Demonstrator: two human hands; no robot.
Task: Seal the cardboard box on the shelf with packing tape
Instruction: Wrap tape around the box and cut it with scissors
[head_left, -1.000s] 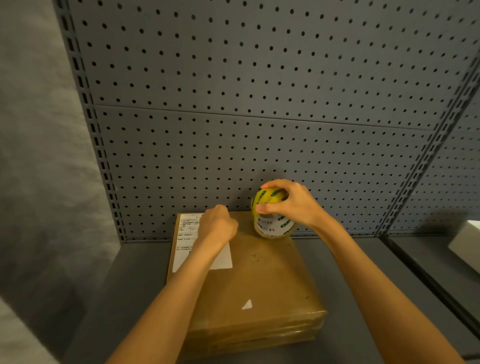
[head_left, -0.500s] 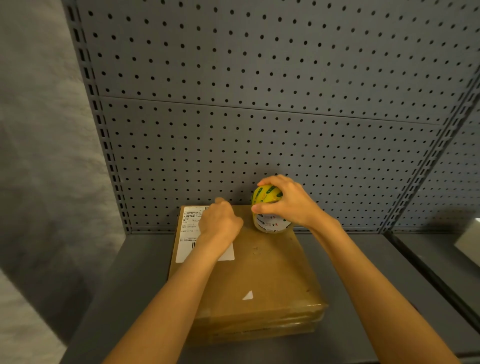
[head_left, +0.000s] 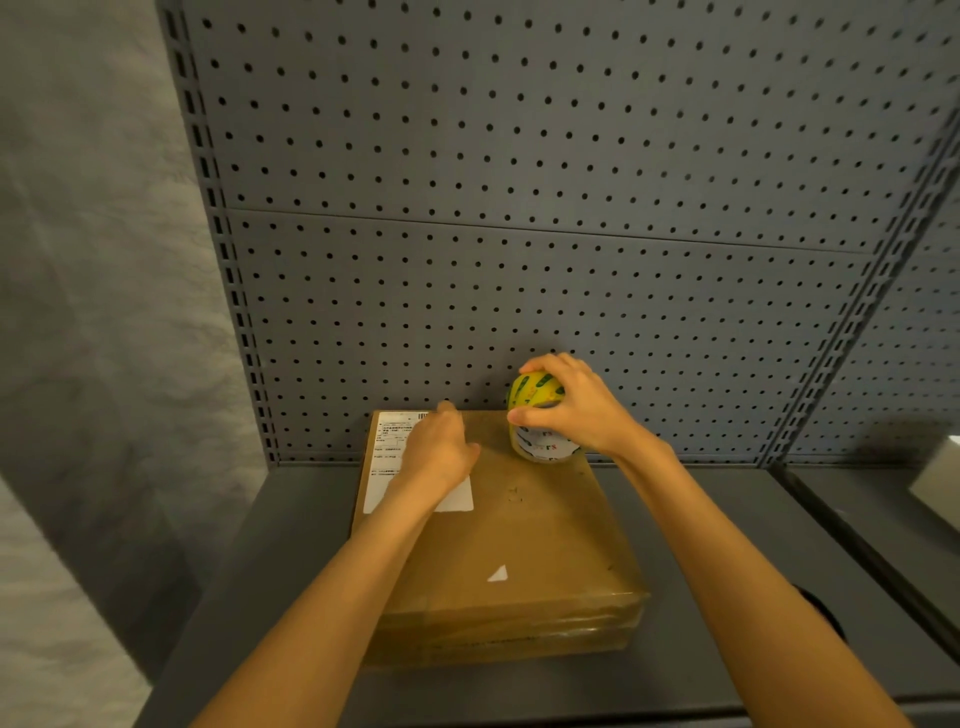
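A flat brown cardboard box (head_left: 524, 545) lies on the grey shelf (head_left: 291, 545), its far edge against the pegboard. A white shipping label (head_left: 387, 457) covers its far left corner. My right hand (head_left: 576, 410) grips a yellow and green roll of packing tape (head_left: 535, 410) standing on the box's far right corner. My left hand (head_left: 439, 449) rests on the box top over the label, fingers reaching toward the far edge. Any pulled-out tape strip is hidden or too clear to see.
A grey pegboard back panel (head_left: 519, 234) rises right behind the box. A slotted upright (head_left: 841, 332) divides this bay from the one on the right, where a pale box corner (head_left: 940, 478) shows. A grey wall (head_left: 93, 260) stands at the left.
My left hand has slid toward the box's far edge and its fingers have stretched out. My right hand keeps the tape roll at the far right corner. The camera shifted slightly.
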